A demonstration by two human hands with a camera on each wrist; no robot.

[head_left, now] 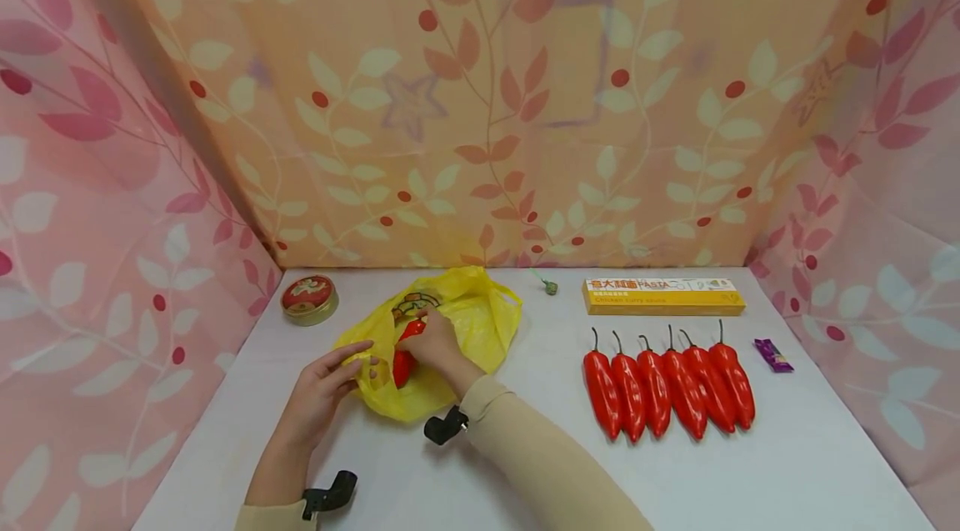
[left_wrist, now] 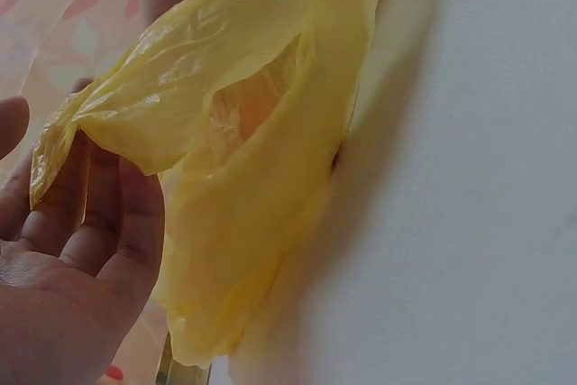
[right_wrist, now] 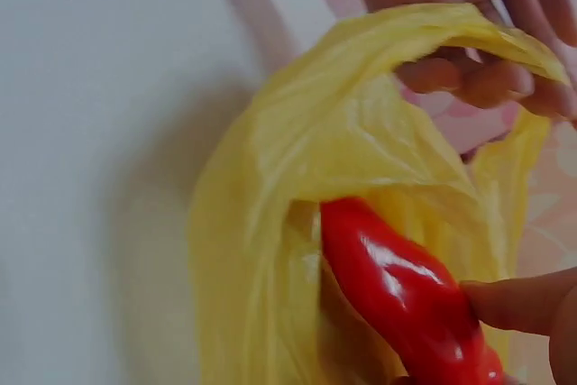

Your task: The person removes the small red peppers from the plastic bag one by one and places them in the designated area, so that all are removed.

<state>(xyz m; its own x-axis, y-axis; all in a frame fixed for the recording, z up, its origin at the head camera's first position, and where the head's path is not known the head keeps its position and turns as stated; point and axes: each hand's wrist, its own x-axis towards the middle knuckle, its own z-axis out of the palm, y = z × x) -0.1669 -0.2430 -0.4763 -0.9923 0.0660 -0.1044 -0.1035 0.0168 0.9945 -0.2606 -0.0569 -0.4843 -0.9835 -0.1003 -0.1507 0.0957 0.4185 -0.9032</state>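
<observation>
A crinkled yellow plastic bag lies on the table with its mouth held up toward me. My left hand holds the bag's edge; in the left wrist view a yellow handle hangs over its fingers, the thumb standing apart. Inside the bag's mouth, my right hand grips a glossy red chili pepper near its stem end, thumb against its side. The pepper's blunt tip points toward the opening near the left hand. Another red shape shows below the right fingers, partly covered by the bag.
Several red chili peppers lie in a row at right, stems away from me. Behind them is a yellow pasta box, with a purple wrapped packet at far right. A round red-lidded tin stands back left; a small green item lies back centre.
</observation>
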